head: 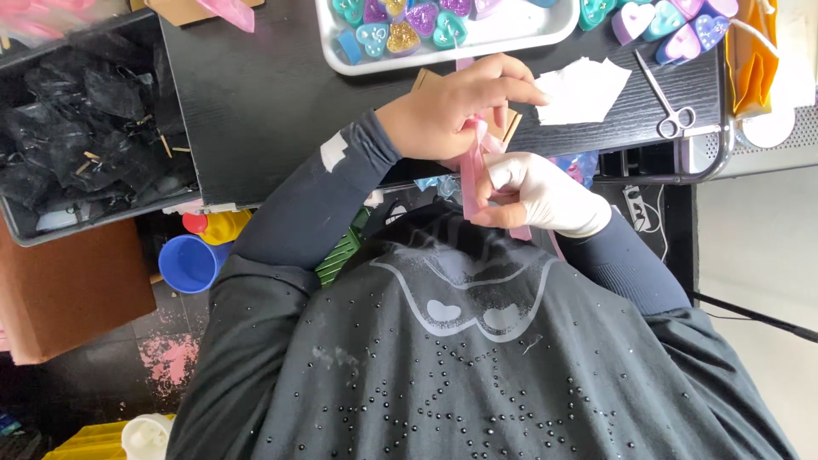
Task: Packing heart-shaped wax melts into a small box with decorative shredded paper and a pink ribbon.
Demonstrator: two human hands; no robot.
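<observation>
Left hand (452,106) and gloved right hand (545,196) both pinch a glossy pink ribbon (471,183).

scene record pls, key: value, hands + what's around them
left hand: bare, pinching the top of a pink ribbon
right hand: white glove, gripping the same ribbon lower down
work surface: black table
tray: white tray holding heart-shaped pieces in teal, purple, gold
scissors: lying flat on the table, right of the hands, untouched
paper: white paper pieces beside the scissors
bin: grey bin of black material, left of the table
floor: blue cup, cardboard box
</observation>
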